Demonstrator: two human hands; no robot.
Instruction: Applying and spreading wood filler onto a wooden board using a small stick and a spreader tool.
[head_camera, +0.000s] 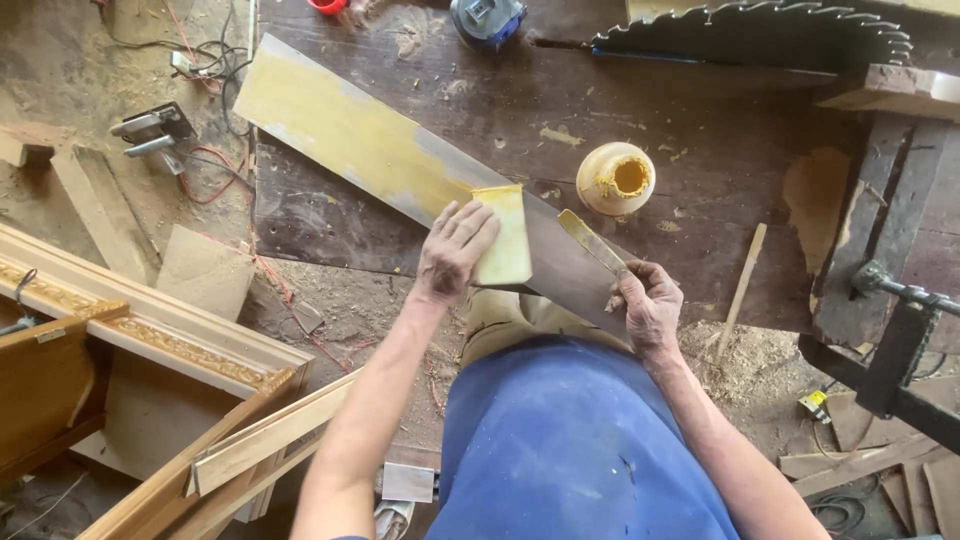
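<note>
We see the long board (380, 150) running from far left toward us; our left hand (452, 250) presses a small yellow block (505, 235) onto its near end; our right hand (648, 305), just beside, grips a glue-smeared spatula (590, 240).

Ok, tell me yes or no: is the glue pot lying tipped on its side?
No. The round pot stands upright on the dark workbench, its open mouth facing up with yellow paste around the rim.
</note>
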